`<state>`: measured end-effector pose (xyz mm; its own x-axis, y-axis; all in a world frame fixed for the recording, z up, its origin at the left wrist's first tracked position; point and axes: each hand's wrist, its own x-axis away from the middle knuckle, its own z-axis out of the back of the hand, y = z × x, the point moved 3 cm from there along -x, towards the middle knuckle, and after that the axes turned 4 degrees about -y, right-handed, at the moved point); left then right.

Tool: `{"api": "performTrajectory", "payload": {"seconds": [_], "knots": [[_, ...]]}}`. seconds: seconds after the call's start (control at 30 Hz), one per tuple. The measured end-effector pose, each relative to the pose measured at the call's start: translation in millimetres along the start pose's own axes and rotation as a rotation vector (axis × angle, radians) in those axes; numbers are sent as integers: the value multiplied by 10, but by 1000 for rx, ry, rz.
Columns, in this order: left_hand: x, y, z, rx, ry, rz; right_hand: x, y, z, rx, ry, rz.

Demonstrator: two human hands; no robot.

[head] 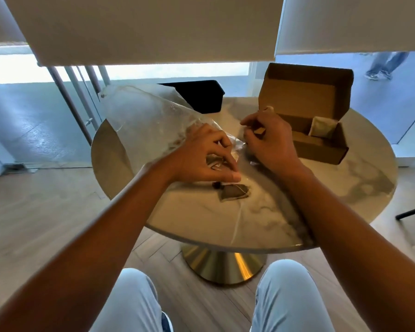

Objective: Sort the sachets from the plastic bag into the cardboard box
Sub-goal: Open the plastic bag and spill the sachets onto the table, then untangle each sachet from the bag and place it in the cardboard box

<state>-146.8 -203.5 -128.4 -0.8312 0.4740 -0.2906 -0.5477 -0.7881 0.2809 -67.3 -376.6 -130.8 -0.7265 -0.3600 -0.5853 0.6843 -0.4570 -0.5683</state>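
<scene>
A person seated at a round, marble-patterned tabletop (345, 188) on a brass pedestal was early in sorting tea-bag-like sachets into a brown cardboard box (321, 144) with its lid standing open at about two o'clock on the tabletop. One pale sachet (321, 129) stood in the box's right-hand compartment; the compartment beside it appeared empty, though its floor was only partly visible. A second, darker sachet (235, 191) lay loose on the tabletop near the centre, just below the left hand (201, 159), its thin string trailing toward six o'clock. The crumpled clear plastic bag (141, 121) sprawled from the centre out to ten o'clock; a few dark shapes showed through the film near the left hand, too blurred to count. The left hand's fingers were curled and pinching at the bag's mouth or a sachet in it, which of the two could not be told. The right hand (268, 142), just beside the box's left wall, was curled around a small brown item, apparently another sachet. Judged from this, most of the job remained: the loose sachet, the one in hand and whatever the bag contained.
</scene>
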Motion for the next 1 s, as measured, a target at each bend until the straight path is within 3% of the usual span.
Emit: {"api": "performTrajectory", "payload": {"seconds": [0.37,0.43,0.57,0.67,0.77,1.0], "knots": [[-134,35,-47,22,-148,-13,68,90,142,2,-6,-1],[-198,25,-10,56,-76,41,78,93,175,-54,26,-19],[-406,27,95,230,274,205,101,110,217,-310,37,-128],[-524,-4,107,328,473,230,95,153,210,-539,32,-236],[-548,-67,43,378,530,227,93,135,210,-622,-9,-228],[-503,-85,-2,371,533,213,38,77,204,-549,-1,-193]]}}
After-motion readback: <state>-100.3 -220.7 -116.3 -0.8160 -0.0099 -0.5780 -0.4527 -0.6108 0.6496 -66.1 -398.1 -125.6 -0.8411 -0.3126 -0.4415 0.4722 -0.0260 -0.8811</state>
